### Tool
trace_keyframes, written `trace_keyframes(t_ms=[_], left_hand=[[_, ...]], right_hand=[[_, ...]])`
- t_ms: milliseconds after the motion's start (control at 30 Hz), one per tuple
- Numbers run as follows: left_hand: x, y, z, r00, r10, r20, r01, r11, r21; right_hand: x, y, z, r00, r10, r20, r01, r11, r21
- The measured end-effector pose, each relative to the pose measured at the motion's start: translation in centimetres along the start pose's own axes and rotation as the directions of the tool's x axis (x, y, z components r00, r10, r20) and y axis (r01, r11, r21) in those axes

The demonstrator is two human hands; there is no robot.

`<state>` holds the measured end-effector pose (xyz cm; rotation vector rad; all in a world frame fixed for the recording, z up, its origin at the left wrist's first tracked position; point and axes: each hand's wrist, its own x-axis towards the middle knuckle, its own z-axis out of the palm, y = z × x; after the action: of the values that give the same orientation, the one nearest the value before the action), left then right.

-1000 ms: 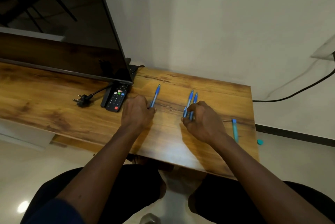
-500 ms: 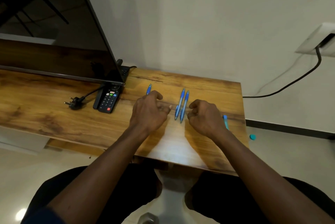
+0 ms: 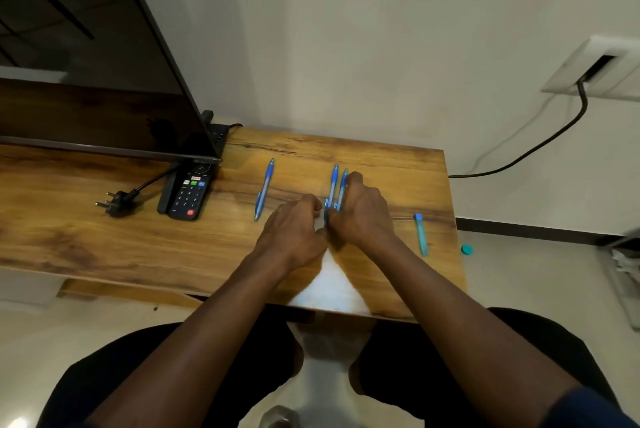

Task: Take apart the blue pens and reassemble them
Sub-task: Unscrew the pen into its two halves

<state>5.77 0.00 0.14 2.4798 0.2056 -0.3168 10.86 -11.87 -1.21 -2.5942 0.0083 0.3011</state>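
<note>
Hands: left hand (image 3: 294,230) and right hand (image 3: 362,216) meet thumb to thumb at centre frame, both with fingers curled.
Right hand: fingers curl over the near half of the pair of blue pens (image 3: 333,185); the forefinger lies along the right-hand pen.
Left hand: curled fingertips sit beside the pair's near tip; whether they pinch it cannot be told.
Task items: the pair lies side by side, far ends pointing at the wall; single blue pen (image 3: 265,188) lies apart to the left, roughly parallel, untouched.
Edges: teal tube (image 3: 420,235) lies close to the right edge of the wooden table (image 3: 104,247).
Open room: bare wood between the single pen and the pair, and a broad bare strip from the hands to the near edge.
Left side: remote control (image 3: 185,192), far end under the corner of the television (image 3: 86,46); loose plug (image 3: 116,203) beside it.
Room: pale wall; wall socket (image 3: 595,71) at upper right with black cable (image 3: 519,159); teal cap (image 3: 467,249) on the floor past the table.
Writing: remote shows red, green and blue keys; legends too small to read.
</note>
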Motion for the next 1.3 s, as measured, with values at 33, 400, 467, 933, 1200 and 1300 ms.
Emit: trace_keyframes(t_ms=[33, 400, 467, 933, 1200, 1300], left_hand=[[0.0, 0.0, 0.1, 1.000, 0.010, 0.006, -0.010, 1.000, 0.010], [0.2, -0.5, -0.2, 0.999, 0.002, 0.040, -0.002, 1.000, 0.015], [0.3, -0.5, -0.4, 0.999, -0.003, 0.039, 0.002, 1.000, 0.024], [1.3, 3.5, -0.3, 0.983, 0.001, -0.182, -0.068, 0.930, -0.362], [1.6, 3.8, -0.1, 0.974, -0.005, -0.225, -0.120, 0.833, -0.540], [1.5, 4.6, 0.2, 0.974, -0.013, -0.226, -0.116, 0.829, -0.548]], right_hand=[[0.1, 0.1, 0.0, 1.000, 0.017, -0.001, -0.017, 0.999, 0.033], [0.8, 1.0, -0.7, 0.971, 0.203, 0.127, -0.235, 0.913, 0.334], [0.9, 1.1, -1.2, 0.952, 0.246, 0.183, -0.302, 0.859, 0.414], [0.4, 2.5, -7.5, 0.919, 0.117, 0.376, -0.394, 0.297, 0.870], [-0.3, 2.6, -8.2, 0.937, 0.035, 0.349, -0.345, 0.257, 0.903], [-0.2, 3.5, -8.4, 0.945, 0.022, 0.328, -0.323, 0.248, 0.914]])
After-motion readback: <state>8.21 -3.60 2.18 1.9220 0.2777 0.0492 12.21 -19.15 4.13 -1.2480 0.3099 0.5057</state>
